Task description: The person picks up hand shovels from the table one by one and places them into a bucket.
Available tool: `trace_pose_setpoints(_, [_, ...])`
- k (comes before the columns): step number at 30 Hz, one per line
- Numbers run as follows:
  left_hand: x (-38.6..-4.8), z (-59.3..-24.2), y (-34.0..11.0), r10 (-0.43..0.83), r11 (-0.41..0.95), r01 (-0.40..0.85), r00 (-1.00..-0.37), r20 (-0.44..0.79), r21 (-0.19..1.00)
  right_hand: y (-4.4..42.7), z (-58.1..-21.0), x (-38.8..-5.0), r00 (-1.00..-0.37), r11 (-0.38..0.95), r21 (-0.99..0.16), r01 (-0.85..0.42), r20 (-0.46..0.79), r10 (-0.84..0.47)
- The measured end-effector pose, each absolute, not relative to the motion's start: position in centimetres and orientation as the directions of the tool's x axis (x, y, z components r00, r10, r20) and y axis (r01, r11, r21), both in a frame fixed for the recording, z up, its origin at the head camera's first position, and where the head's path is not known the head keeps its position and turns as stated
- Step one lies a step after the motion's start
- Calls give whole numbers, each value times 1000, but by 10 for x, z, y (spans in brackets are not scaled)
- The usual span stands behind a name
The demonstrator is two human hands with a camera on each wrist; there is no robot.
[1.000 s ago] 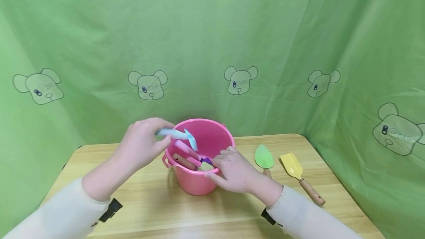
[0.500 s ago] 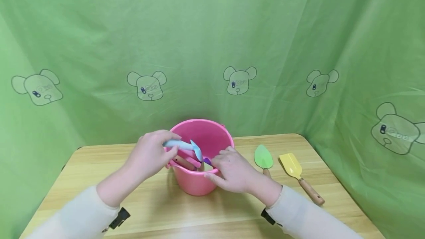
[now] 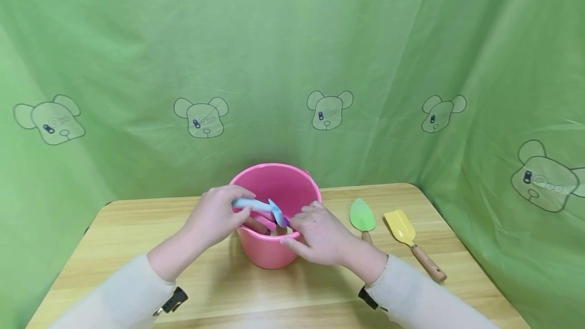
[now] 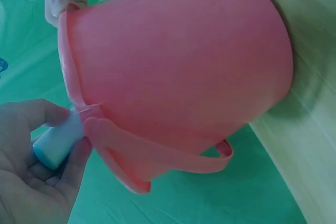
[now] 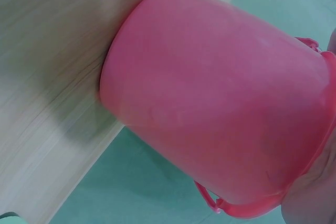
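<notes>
While green fabric [image 3: 269,39] hangs in folds beyond the left hand [image 3: 215,215] and the right hand [image 3: 322,232] and closes in on either side of them, outlined animal heads [image 3: 206,122] with round ears run across it. Below both hands spreads the desk [image 3: 274,296], pale wood with a streaky grain and rounded far corners; shadow falls on it around the bucket. Between the hands, a pink bucket [image 3: 269,254] stands on the desk, its strap handle [image 4: 184,162] hanging outside near the left hand. The right hand grips the bucket's near right rim, thumb outside and fingers over the edge. To the right of that hand lie a yellow shovel [image 3: 419,253] with a wooden handle and, nearer to it, a green trowel [image 3: 362,216], partly hidden by the forearm. The left hand pinches the handle of a light blue tool [image 3: 256,205] between thumb and fingers, its head angled down inside the bucket. Just below that hand, a brown handle [image 3: 257,225] shows in the bucket; a purple piece [image 3: 287,221] sits beside the right hand's fingers.
</notes>
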State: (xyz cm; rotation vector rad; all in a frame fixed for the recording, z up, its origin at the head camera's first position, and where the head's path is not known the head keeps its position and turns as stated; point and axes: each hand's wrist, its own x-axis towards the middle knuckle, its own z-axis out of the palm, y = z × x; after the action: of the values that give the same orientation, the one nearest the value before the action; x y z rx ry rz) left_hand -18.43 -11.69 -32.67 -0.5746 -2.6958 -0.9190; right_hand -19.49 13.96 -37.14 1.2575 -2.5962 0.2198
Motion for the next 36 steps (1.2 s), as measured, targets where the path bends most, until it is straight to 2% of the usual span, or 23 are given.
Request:
trace_pose_setpoints(6, [-188,-334,-111,291,727,414,-908,301,547,141,-371,-194,-596,615,-31,-788,288,-750])
trace_pose_setpoints(14, [-198,-341,-110,308,756,416,-908,286,506,141,-370,-193,-591,616,-5,-787,291,-752])
trace_pose_setpoints(23, [-205,-341,-102,325,799,373,-928,182,472,140,-370,-194,-578,607,4,-795,298,-759])
trace_pose_setpoints(36, [-211,-340,-95,332,829,347,-936,113,438,140,-371,-194,-576,605,0,-797,304,-759])
